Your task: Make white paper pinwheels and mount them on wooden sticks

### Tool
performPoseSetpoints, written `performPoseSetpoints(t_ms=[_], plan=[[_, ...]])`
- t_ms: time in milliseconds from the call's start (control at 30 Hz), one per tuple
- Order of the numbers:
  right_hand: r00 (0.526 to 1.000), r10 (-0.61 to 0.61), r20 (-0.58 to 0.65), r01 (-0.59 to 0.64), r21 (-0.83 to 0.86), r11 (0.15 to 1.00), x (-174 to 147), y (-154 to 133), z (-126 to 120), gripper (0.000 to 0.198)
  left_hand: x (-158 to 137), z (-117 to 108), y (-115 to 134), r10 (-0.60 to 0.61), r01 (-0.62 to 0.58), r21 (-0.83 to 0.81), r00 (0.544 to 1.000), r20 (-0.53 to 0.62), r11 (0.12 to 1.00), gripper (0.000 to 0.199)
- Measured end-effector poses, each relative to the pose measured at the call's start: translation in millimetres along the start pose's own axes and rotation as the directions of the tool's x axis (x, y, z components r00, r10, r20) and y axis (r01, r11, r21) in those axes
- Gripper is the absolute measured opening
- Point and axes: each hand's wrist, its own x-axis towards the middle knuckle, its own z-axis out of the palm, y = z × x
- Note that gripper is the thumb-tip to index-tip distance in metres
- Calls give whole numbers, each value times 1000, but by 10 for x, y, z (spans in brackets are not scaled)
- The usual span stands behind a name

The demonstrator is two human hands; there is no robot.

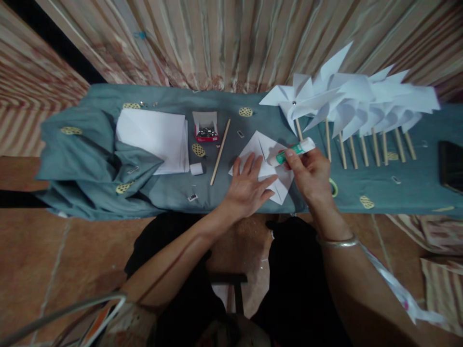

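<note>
A white paper square (258, 143) with slits cut in from its corners lies turned like a diamond on the cloth-covered table. My left hand (249, 188) rests flat on its lower left part, fingers spread. In my right hand (311, 171) is a glue stick (295, 150) with a green label, tilted with its left end at the middle of the paper. Whether that end touches the paper I cannot tell. Left of the paper lies a thin wooden stick (220, 152), beside an open red box of metal pins (206, 127) and a small white cap (196, 168).
A stack of white paper (154, 137) lies at the left, partly under a fold of the cloth (83, 159). Several paper pinwheels (361, 99) on wooden sticks lie in a row at the right. Behind my right wrist shows a green ring (333, 187). A dark object (451, 164) sits at the far right.
</note>
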Motion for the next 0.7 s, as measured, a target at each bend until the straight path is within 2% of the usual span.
performPoseSetpoints(t_ms=[267, 533, 700], plan=[[999, -48, -7, 45, -219, 975, 17, 32, -39, 37, -9, 26, -17, 6, -6, -7, 1000, -15, 1000, 41], [995, -96, 11, 95, -312, 945, 1, -69, 28, 32, -7, 4, 1, 8, -8, -2, 1000, -25, 1000, 42], [992, -90, 92, 114, -294, 949, -12, -110, 32, 33, -19, 31, -22, 22, -23, -19, 999, -31, 1000, 41]])
